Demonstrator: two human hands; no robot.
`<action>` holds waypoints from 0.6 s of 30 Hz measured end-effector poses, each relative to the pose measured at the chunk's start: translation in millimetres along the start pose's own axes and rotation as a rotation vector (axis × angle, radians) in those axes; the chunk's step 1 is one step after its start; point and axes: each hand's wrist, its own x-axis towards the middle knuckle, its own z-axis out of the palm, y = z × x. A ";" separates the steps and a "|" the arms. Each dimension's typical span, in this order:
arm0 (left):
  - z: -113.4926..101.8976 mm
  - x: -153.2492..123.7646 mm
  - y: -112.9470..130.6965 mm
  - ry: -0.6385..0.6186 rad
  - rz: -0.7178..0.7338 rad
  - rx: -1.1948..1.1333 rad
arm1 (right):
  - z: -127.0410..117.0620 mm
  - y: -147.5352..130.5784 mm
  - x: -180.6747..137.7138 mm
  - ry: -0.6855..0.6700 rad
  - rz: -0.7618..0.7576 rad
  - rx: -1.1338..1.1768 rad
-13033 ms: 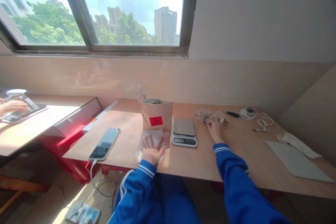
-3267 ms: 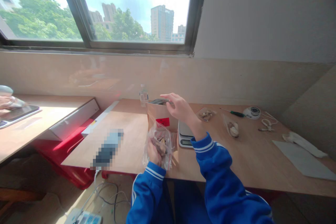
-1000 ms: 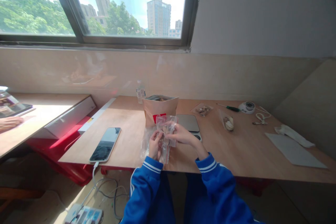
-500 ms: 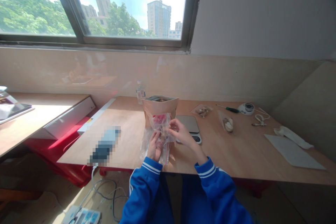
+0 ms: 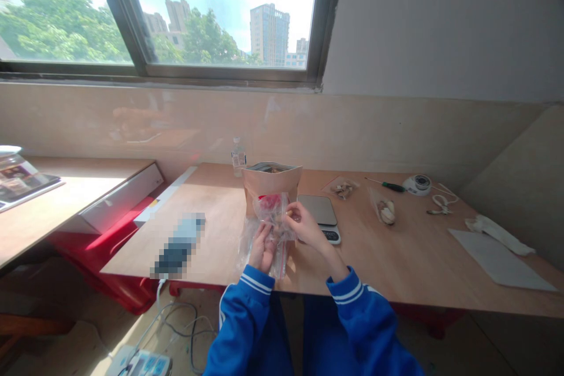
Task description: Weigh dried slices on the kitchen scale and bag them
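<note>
The counter (image 5: 409,258) carries everything within easy reach of the seated person, with the working things drawn to its near middle. The brown paper pouch (image 5: 272,183) stands upright with its mouth open to the top, which keeps its contents in — it sits just behind the hands. Beside it to the right lies the small digital scale (image 5: 321,217), flat and with nothing on its platform, its display turned toward the person.

The clear plastic bag (image 5: 272,217) is held up off the counter, in front of the pouch, its top raised so that the brownish pieces inside settle low; a second loose bit of clear film hangs or lies under it, though the two are hard to tell apart.

The left hand (image 5: 261,250) is closed round the bag's lower part from below, fingers curled upward, wrist near the counter's edge. The right hand (image 5: 304,228) comes in from the right at bag height — thumb and fingertips pinched on the bag's upper edge, the other fingers loosely bent. Both forearms, in blue sleeves, angle inward.
</note>
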 end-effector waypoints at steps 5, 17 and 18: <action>0.2 0.2 -0.4 0.005 0.015 0.005 | 1.3 -7.9 2.1 0.045 -0.032 0.054; 1.5 2.3 0.1 0.057 0.006 -0.084 | -18.1 -42.1 15.1 0.119 -0.100 0.059; 1.5 2.4 0.5 0.070 0.004 -0.085 | -20.3 -52.7 22.3 0.131 -0.154 0.050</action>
